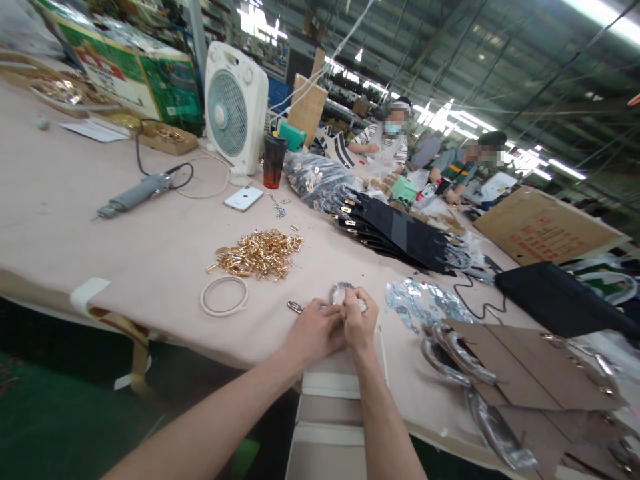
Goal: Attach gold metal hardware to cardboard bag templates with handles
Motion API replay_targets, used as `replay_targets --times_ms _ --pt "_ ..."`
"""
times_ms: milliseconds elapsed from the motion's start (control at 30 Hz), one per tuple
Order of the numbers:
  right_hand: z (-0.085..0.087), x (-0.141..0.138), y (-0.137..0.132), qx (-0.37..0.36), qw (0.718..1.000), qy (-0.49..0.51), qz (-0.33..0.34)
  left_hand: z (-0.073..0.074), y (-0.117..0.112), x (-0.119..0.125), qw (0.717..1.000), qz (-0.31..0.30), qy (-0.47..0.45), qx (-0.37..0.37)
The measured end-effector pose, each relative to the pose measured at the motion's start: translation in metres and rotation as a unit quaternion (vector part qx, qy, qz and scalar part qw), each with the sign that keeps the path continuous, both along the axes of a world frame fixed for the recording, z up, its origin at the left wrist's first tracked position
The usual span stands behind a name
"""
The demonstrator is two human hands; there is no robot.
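My left hand [316, 330] bends over the upper part of a cream and tan bag [330, 410], its fingers pressed together against it. Beside it, my right hand [359, 319] is closed in a fist around something with a pale rounded end; the rest is hidden by the fingers. The two hands touch at the fingertips. A plastic-wrapped bag handle [342, 288] shows just beyond them. The lower part of the bag hangs over the table's front edge. A small metal clasp plate [295, 307] lies left of my left hand.
Left of the hands lie a tape roll [224, 297], a pile of gold fittings [257, 255] and an electric screwdriver [135, 195]. Silver plates [425, 303] and brown bag pieces [535, 363] are on the right. Black bag pieces [400, 230], a fan [236, 107], a drink cup [274, 160] and two people stand farther back.
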State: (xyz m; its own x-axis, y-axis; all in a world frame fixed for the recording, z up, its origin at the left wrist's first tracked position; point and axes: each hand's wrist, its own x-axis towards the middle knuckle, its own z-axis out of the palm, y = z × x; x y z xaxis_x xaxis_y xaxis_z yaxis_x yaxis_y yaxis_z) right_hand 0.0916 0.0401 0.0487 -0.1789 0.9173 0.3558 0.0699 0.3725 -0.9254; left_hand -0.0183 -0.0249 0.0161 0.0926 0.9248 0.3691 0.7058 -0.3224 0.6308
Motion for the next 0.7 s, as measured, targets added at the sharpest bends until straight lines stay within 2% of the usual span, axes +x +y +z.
replay_targets --times_ms 133,200,300,433,600,700 --pt "0.018 0.007 0.012 -0.06 0.986 0.155 -0.009 0.003 -0.003 0.002 1.0 0.026 0.003 -0.006" --pt "0.024 0.007 0.02 -0.078 0.978 0.192 -0.008 0.004 -0.004 0.002 1.0 0.028 0.009 -0.004" --pt "0.024 -0.001 0.028 -0.119 0.977 0.174 0.021 0.004 -0.003 0.002 0.999 0.034 0.018 -0.004" --pt "0.015 -0.01 0.031 -0.143 0.978 0.15 0.033 0.002 -0.002 0.003 0.999 0.041 0.023 -0.01" --pt "0.01 -0.006 0.025 -0.132 0.982 0.124 0.052 0.001 0.0 0.004 0.999 0.041 0.021 -0.017" --pt "0.006 -0.002 0.015 -0.078 0.994 0.048 0.061 0.001 0.001 0.003 0.999 0.036 0.022 -0.018"
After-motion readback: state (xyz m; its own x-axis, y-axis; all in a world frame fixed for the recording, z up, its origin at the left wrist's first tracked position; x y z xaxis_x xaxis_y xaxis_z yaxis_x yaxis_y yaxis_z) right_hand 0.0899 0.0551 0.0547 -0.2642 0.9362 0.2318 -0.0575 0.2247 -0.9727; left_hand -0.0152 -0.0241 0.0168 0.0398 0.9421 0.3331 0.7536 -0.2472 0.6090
